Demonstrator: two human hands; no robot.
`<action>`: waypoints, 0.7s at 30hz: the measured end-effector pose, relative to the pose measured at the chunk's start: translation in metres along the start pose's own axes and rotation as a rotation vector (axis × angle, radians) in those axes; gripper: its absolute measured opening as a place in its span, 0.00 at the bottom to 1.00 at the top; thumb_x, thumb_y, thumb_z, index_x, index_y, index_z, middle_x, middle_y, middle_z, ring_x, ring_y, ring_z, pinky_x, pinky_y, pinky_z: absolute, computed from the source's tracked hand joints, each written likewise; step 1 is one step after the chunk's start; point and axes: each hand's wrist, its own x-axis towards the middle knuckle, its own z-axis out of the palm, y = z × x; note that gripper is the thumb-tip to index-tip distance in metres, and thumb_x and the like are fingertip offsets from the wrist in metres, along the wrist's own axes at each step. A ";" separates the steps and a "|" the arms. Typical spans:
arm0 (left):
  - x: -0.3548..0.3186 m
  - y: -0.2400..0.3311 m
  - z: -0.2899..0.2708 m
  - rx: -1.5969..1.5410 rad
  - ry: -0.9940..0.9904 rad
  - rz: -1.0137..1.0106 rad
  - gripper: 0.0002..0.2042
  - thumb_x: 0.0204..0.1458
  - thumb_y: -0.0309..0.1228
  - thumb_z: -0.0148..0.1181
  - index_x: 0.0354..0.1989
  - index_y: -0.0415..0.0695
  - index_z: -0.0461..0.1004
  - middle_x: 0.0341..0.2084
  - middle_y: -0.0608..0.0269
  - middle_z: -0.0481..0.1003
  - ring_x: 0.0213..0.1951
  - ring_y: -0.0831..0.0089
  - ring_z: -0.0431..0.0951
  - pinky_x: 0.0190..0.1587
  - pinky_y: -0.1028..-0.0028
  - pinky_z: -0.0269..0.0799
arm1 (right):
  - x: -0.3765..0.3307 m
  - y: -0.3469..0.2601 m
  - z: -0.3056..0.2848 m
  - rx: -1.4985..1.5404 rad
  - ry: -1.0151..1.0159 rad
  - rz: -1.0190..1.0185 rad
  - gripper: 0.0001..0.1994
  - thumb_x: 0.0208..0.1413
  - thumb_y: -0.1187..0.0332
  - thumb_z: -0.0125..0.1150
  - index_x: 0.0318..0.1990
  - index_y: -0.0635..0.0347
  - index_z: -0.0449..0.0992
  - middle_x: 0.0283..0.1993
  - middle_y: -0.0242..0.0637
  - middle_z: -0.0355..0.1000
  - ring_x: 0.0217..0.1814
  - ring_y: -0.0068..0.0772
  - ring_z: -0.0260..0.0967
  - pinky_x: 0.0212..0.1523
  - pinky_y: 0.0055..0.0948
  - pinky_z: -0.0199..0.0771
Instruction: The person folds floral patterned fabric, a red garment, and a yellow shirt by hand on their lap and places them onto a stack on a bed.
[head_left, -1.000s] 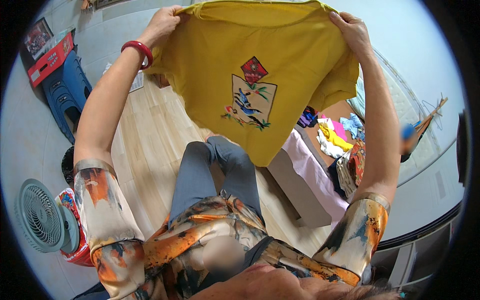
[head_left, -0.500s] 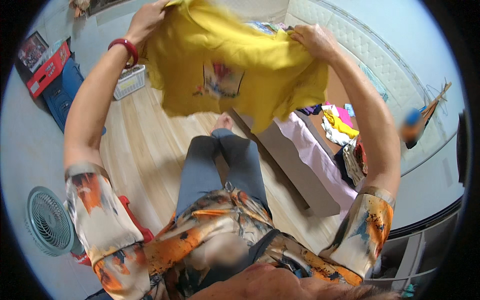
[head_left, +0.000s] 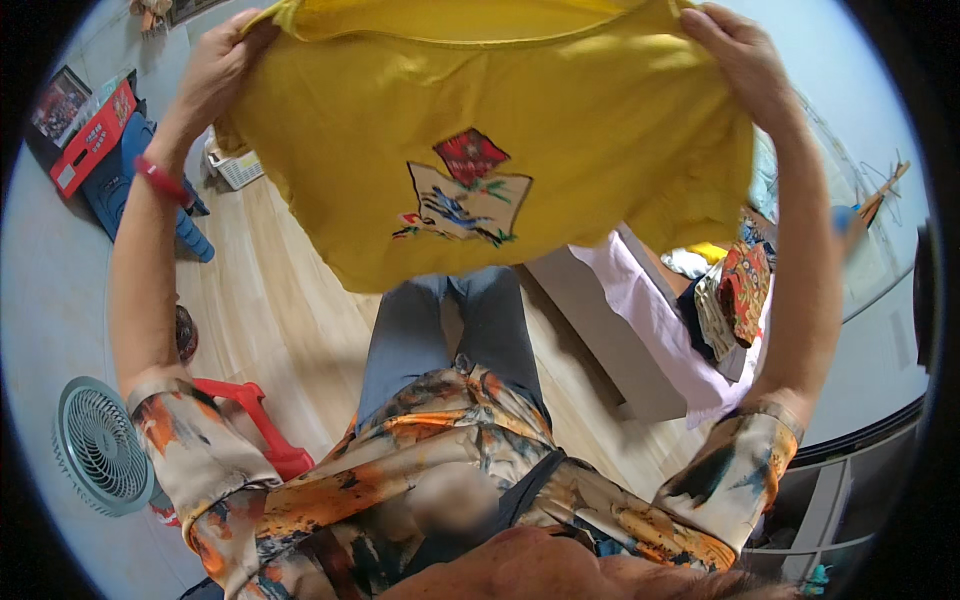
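Yellow shirt (head_left: 500,130) — held up at 12 o'clock, spread wide, printed patch facing the camera. Left hand (head_left: 215,75) pinches one top corner; right hand (head_left: 735,55) grips the other, fingers curled over the edge. Risk: either corner may slip, dropping the hem onto the pile of clothes (head_left: 725,295) — probably folded — at 3 o'clock.

I'm looking at a home, likely a bedroom. Light wood floor (head_left: 270,300) is running below both hands. A round floor fan (head_left: 100,445) is sitting low, beneath my left hand (head_left: 215,70). A bed with a lilac sheet (head_left: 660,320) is lying under my right hand (head_left: 735,55), folded clothes (head_left: 725,300) piling on it. A small white basket (head_left: 237,168) is sitting just under the left hand.
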 end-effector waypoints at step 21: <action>-0.088 -0.076 0.267 0.438 0.026 -0.317 0.14 0.49 0.36 0.55 0.40 0.40 0.72 0.35 0.47 0.74 0.40 0.49 0.72 0.42 0.56 0.68 | -0.103 0.228 0.269 -0.266 -0.262 -0.019 0.11 0.50 0.67 0.55 0.41 0.53 0.75 0.38 0.51 0.71 0.42 0.53 0.69 0.43 0.46 0.70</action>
